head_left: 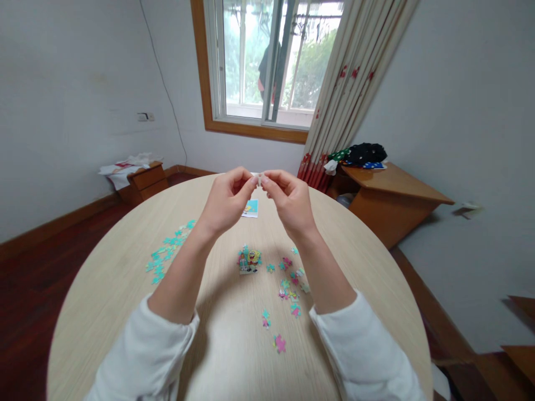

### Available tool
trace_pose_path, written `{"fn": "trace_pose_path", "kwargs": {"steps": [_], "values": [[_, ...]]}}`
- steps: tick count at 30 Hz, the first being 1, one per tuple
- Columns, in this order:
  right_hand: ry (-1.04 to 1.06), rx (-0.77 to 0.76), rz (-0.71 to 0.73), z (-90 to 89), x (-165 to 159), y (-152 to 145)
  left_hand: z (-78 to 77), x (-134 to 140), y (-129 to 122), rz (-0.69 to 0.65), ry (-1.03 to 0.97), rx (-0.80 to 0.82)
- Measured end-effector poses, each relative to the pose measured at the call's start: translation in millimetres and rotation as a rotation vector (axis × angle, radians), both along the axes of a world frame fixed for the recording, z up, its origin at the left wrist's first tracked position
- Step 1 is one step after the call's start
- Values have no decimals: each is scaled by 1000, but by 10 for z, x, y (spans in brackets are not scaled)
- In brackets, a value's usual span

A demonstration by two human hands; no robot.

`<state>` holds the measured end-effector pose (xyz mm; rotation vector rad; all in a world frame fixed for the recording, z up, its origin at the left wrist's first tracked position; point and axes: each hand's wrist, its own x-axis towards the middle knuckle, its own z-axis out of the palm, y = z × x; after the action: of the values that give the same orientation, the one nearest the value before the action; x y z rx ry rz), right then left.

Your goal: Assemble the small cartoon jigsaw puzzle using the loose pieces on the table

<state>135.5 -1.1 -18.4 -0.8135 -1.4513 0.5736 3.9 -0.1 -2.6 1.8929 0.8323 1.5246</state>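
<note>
I see the left hand [228,197] and right hand [292,200] pinching a tiny pale piece [259,179] just above frame centre, fingers closed, its shape mostly covered, the card [251,209] below partly hidden.

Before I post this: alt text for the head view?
A left hand and right hand pinch a small pale item above a round table. Below lie a partly assembled SpongeBob jigsaw, turquoise pieces at left and mixed-colour pieces at right.
</note>
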Motion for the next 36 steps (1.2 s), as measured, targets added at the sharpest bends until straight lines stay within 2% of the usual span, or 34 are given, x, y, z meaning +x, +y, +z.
{"fn": "trace_pose_path", "kwargs": {"steps": [4, 14, 22, 26, 32, 36], "values": [[56, 22, -13, 13, -100, -51, 11, 28, -32, 71, -20, 63], [83, 69, -36, 22, -153, -78, -5, 29, -71, 90, 21, 186], [71, 78, -67, 22, -161, -80, 20, 28, -107, 135, 84, 201], [80, 79, -15, 18, -149, -66, -3, 14, -77, 149, 78, 287], [56, 179, -12, 56, -81, -85, -49, -7, -8, 151, 107, 458], [99, 165, 16, 53, -95, -91, -44, -12, -6, 177, 124, 497]]}}
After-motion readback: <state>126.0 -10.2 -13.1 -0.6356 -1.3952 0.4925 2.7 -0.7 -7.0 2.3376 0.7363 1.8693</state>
